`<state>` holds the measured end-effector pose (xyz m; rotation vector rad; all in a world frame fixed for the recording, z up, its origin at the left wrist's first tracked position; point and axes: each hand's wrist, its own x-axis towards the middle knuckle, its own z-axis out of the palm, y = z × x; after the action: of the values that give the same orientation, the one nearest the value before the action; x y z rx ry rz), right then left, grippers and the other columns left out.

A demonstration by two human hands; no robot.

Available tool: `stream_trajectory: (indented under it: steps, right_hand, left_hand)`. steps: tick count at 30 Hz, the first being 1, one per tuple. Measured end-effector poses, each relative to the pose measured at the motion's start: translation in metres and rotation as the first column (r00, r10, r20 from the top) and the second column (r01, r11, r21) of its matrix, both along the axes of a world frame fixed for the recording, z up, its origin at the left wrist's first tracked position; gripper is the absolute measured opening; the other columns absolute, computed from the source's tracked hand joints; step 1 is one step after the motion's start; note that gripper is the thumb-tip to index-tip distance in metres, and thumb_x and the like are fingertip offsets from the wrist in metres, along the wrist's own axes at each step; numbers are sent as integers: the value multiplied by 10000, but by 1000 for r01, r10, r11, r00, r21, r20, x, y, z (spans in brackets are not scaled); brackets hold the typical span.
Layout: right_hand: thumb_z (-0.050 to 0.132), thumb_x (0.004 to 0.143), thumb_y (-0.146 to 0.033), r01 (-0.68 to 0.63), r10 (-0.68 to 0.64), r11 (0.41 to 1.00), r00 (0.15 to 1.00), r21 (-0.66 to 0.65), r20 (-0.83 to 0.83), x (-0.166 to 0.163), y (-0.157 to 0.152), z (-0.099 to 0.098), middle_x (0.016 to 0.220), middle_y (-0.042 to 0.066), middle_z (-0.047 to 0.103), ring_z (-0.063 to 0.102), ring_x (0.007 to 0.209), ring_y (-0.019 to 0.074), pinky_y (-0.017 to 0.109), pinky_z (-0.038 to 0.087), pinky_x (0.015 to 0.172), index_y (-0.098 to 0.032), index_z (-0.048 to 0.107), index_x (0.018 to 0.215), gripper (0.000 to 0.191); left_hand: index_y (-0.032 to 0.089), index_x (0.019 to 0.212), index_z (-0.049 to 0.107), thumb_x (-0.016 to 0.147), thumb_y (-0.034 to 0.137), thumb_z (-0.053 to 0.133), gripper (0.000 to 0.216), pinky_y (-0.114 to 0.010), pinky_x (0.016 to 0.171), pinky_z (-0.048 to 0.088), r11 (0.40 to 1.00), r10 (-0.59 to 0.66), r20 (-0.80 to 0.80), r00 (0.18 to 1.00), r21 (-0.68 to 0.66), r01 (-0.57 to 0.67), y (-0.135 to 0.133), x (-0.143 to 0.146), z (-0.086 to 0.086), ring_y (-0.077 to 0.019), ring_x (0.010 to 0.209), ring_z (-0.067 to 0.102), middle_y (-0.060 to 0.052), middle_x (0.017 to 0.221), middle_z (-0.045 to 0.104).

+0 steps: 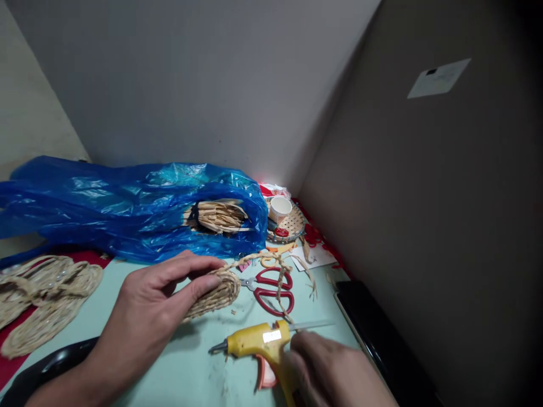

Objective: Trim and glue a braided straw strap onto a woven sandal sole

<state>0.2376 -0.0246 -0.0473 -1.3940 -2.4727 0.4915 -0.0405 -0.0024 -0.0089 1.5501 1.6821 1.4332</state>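
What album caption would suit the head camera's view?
Left fingers pinch a coiled straw piece; blurred right fingers at a yellow glue gun, red-handled scissors beyond.

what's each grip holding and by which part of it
Left grip: a coiled straw braid, pinched at its upper edge. Right grip: blurred beside the yellow glue gun; whether it holds it can't be told.

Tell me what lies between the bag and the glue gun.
The head view shows scissors there, a straw strand, small scraps and, held in the left hand, the coil.
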Motion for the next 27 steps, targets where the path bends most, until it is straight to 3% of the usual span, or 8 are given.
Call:
stream_trajectory:
  steps: [2, 4, 6, 8, 12, 15, 21, 27]
  right_hand:
    - [521, 1072, -240, 15, 30, 963, 986, 267, -163, -3, 5, 25, 839, 7, 730, 695, 680, 142, 213, 517, 627, -229, 649, 1030, 135]
    - [582, 1037, -190, 74, 66, 825, 972, 560, -226, -14, 12, 47, 1055, 100, 733, 688, 927, 188, 257, 527, 810, -135, 620, 1253, 226]
    - [589, 1035, -207, 19, 134, 771, 972, 636, -192, -30, 21, 59, 1246, 174, 691, 617, 1148, 255, 347, 478, 976, -63, 596, 1331, 329]
    - [567, 1062, -256, -49, 199, 805, 961, 591, -192, -46, 31, 62, 1189, 148, 713, 610, 1080, 267, 405, 447, 982, -60, 619, 1317, 326]
    - [494, 1056, -56, -92, 263, 840, 931, 535, -254, -62, 45, 52, 807, 26, 630, 509, 755, 178, 367, 411, 777, -102, 720, 1085, 233]
    - [530, 1020, -12, -72, 275, 813, 922, 578, -272, -62, 45, 44, 832, 48, 661, 504, 766, 178, 382, 391, 779, -86, 719, 1041, 204]
    - [561, 978, 7, -82, 307, 804, 905, 589, -293, -59, 41, 35, 891, 94, 730, 570, 812, 205, 402, 401, 794, -44, 729, 1103, 216]
    - [575, 944, 31, -61, 311, 802, 892, 594, -329, -62, 41, 30, 907, 96, 744, 611, 830, 207, 397, 415, 784, -37, 726, 1112, 236]
  left_hand:
    - [425, 701, 864, 664, 480, 814, 83, -221, 681, 607, 1000, 5, -26, 1000, -19, -5, -1, 1, -1, -232, 734, 784, 41, 778, 859]
    - [451, 691, 859, 636, 504, 805, 94, -236, 767, 618, 998, 26, -43, 999, -54, -29, -1, 2, -1, -249, 802, 797, 47, 781, 865]
    - [471, 675, 852, 612, 510, 796, 93, -263, 846, 620, 996, 27, -51, 998, -79, -32, 0, 3, 0, -260, 836, 803, 53, 777, 865]
    - [480, 665, 846, 599, 500, 796, 86, -291, 906, 616, 995, 8, -59, 998, -94, -13, 0, 3, -1, -258, 811, 808, 60, 777, 864]
    - [483, 695, 850, 625, 460, 808, 85, -335, 1030, 570, 997, -22, -68, 997, -75, 17, 0, 1, -7, -250, 825, 825, 69, 803, 867]
    - [477, 716, 854, 657, 456, 816, 73, -335, 1024, 578, 998, -28, -56, 998, -53, 25, -1, -1, -11, -243, 848, 829, 67, 814, 869]
    - [460, 736, 863, 666, 458, 835, 76, -246, 843, 642, 998, -16, -30, 999, -55, 15, 1, -1, -13, -220, 797, 829, 58, 810, 870]
    - [483, 751, 858, 684, 488, 850, 68, -205, 831, 639, 998, -3, -4, 1000, -64, 3, 0, -2, -17, -207, 808, 825, 92, 821, 867]
